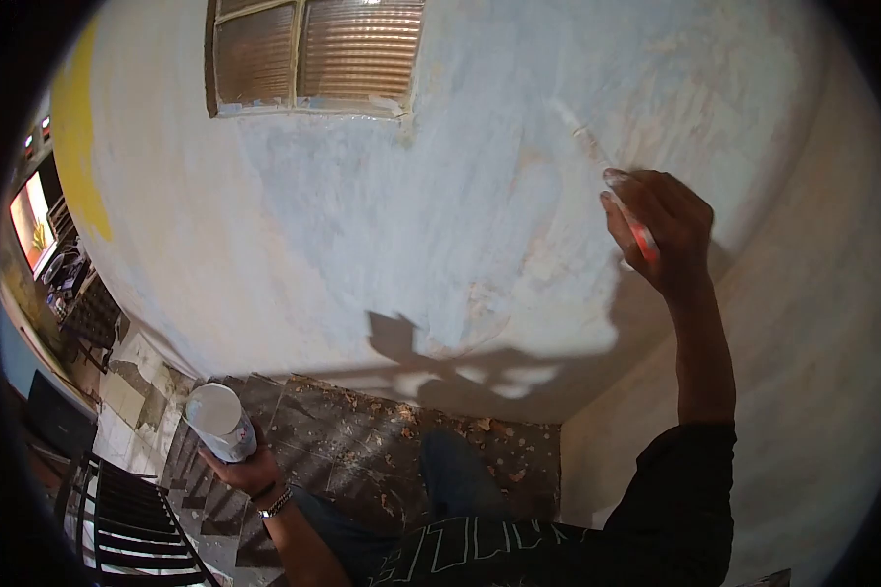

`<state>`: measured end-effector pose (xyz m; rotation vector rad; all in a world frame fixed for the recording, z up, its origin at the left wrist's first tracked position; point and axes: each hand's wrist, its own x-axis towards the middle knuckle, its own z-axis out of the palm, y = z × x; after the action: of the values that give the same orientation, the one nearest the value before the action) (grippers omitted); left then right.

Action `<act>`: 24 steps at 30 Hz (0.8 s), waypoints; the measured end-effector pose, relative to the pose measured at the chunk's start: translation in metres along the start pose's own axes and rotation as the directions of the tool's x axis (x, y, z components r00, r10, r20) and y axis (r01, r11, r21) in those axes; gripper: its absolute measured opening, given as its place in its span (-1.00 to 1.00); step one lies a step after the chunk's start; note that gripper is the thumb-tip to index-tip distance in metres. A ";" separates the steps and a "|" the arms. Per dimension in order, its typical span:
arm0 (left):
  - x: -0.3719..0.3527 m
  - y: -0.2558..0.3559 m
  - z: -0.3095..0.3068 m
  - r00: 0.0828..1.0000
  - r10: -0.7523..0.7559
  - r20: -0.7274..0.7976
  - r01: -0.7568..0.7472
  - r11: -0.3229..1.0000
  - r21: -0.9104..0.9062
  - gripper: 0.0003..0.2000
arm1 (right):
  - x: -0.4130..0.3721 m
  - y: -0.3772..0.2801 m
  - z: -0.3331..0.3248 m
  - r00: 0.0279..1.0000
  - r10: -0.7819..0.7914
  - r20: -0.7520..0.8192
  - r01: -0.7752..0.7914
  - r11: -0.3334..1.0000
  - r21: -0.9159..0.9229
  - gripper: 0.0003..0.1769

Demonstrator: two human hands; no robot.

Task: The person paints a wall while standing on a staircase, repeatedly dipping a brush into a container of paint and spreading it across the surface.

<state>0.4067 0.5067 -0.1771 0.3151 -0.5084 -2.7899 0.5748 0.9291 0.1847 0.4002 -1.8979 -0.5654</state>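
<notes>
My right hand [661, 225] is raised in front of the wall, fingers closed round the red handle of a paintbrush [587, 142]. The brush points up and to the left, its pale bristle end right at the wall [440, 205], which carries streaky white and bluish paint. Low on the left, my left hand [250, 470] wraps round a paint can [219, 421] from below and the side. The can is white inside, with smeared paint on its outer wall, and is held roughly upright with its top uncovered.
A window [313, 54] with ribbed panes is set in the wall above. Yellow paint [83, 137] covers a strip at far left. A dark slatted chair [137, 519] stands at lower left. Debris and flakes lie on the dark tiled floor [352, 460]. A side wall [793, 391] rises at right.
</notes>
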 end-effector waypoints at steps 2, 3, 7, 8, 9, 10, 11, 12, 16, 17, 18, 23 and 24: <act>-0.003 -0.004 0.003 1.000 -0.027 -0.007 0.027 1.000 0.004 -0.39 | -0.005 -0.005 0.003 0.998 -0.062 0.006 0.062 0.996 -0.064 -0.82; -0.006 -0.006 0.006 0.999 -0.039 -0.018 0.039 0.999 0.014 -0.40 | -0.013 -0.013 0.008 0.994 -0.075 0.077 0.081 0.994 -0.073 -0.82; -0.006 -0.012 0.001 0.997 -0.075 -0.002 0.075 0.995 0.060 -0.43 | -0.084 -0.053 0.061 0.924 -0.154 0.349 0.172 0.985 -0.022 -0.73; -0.003 -0.013 -0.008 0.995 -0.099 0.032 0.097 0.994 0.055 -0.45 | -0.105 -0.072 0.071 0.882 -0.212 0.421 0.233 0.973 0.003 -0.71; -0.001 -0.015 -0.012 0.990 -0.126 0.067 0.122 0.991 0.052 -0.46 | -0.123 -0.090 0.079 0.868 -0.245 0.432 0.203 0.969 0.141 -0.78; -0.004 -0.016 -0.008 0.990 -0.131 0.057 0.127 0.990 0.060 -0.47 | -0.137 -0.105 0.079 0.833 -0.274 0.481 0.184 0.957 0.225 -0.82; -0.010 -0.016 -0.002 0.990 -0.136 0.047 0.133 0.989 0.069 -0.48 | -0.154 -0.119 0.081 0.853 -0.245 0.461 0.104 0.945 0.310 -0.84; -0.014 -0.016 0.002 0.989 -0.141 0.035 0.138 0.988 0.074 -0.48 | -0.166 -0.127 0.083 0.870 -0.216 0.443 0.028 0.919 0.393 -0.85; -0.021 -0.011 0.009 0.988 -0.152 0.024 0.149 0.985 0.091 -0.42 | -0.179 -0.123 0.077 0.809 -0.086 0.581 -0.219 0.873 0.435 -0.89; -0.021 -0.011 0.009 0.990 -0.141 0.019 0.138 0.985 0.108 -0.42 | -0.178 -0.104 0.080 0.794 -0.019 0.607 -0.287 0.869 0.402 -0.87; -0.021 -0.010 0.009 0.992 -0.127 0.014 0.124 0.985 0.123 -0.42 | -0.167 -0.078 0.078 0.854 0.060 0.516 -0.274 0.896 0.349 -0.83; -0.011 -0.016 -0.003 0.990 -0.127 0.059 0.119 0.984 0.129 -0.48 | -0.050 0.013 -0.001 0.978 0.160 0.136 -0.166 0.985 0.036 -0.81; -0.012 -0.017 0.000 0.986 -0.157 0.061 0.150 0.983 0.108 -0.50 | -0.034 0.014 -0.017 0.989 0.128 0.074 -0.129 0.992 0.010 -0.80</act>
<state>0.4134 0.5253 -0.1811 0.2919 -0.6726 -2.9379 0.6034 0.9554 0.1716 0.2673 -1.9834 -0.4867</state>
